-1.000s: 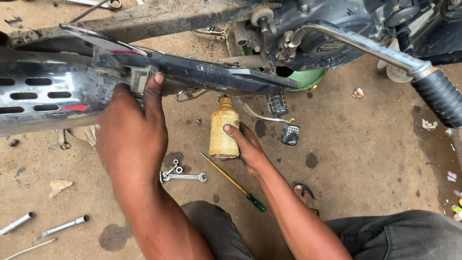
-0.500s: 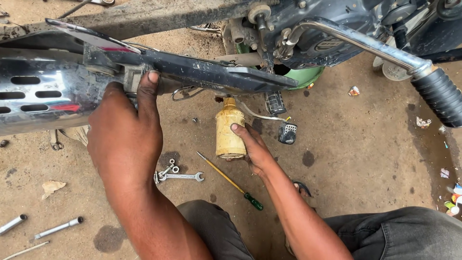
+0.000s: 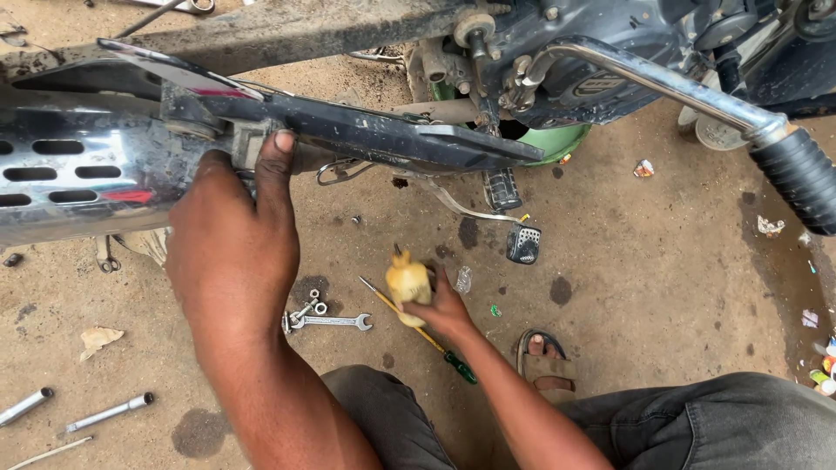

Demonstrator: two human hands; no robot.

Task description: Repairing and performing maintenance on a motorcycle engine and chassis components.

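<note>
My left hand [image 3: 233,233] rests against the chrome exhaust muffler [image 3: 78,178] of a motorcycle, thumb up on the black frame bar [image 3: 374,135] where the muffler meets it. My right hand [image 3: 442,309] grips a small yellow oil bottle [image 3: 407,280] low over the dirt; the bottle is blurred. Under it lies a screwdriver [image 3: 427,335] with a yellow shaft and green handle. A combination wrench [image 3: 335,322] and a couple of nuts [image 3: 306,310] lie on the ground between my hands.
The kick-start lever [image 3: 688,91] with its black rubber grip [image 3: 797,174] reaches to the right. A green bowl [image 3: 553,139] sits under the engine. A footpeg [image 3: 522,244] hangs low. Socket tubes [image 3: 109,411] lie at lower left. My sandalled foot [image 3: 544,352] and grey trouser leg [image 3: 714,418] are at the bottom.
My right hand has pulled the yellow bottle down and toward me, away from beneath the frame bar. My left hand stays on the muffler joint.
</note>
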